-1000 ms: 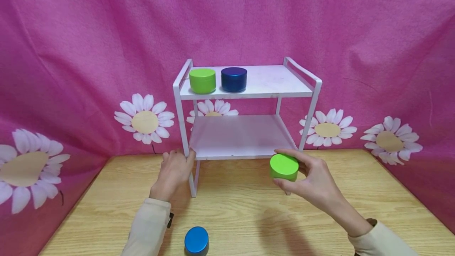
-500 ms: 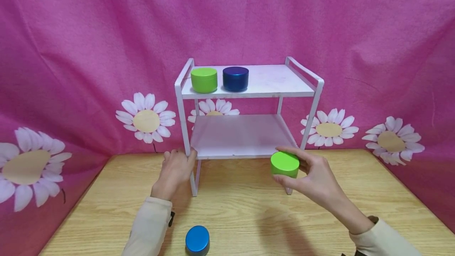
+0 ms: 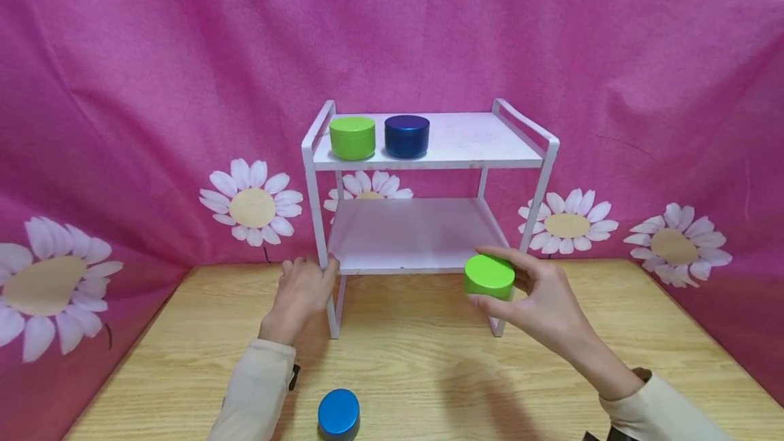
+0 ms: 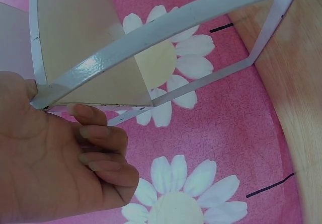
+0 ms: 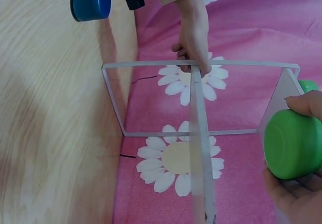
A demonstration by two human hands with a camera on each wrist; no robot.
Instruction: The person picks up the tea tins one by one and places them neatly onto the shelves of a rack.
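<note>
One lime-green tin (image 3: 488, 278), round, no long axis, pinched in the right hand (image 3: 546, 299) at that hand's ten o'clock; lower shelf (image 3: 410, 233) of the white rack (image 3: 471, 138) at the tin's ten o'clock; left hand (image 3: 300, 298), toward nine, gripping the rack's left post (image 3: 315, 213).

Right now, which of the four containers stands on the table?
The lighter blue container. The dark blue container and one green container stand on the top shelf; the right hand holds the other green container.
</note>
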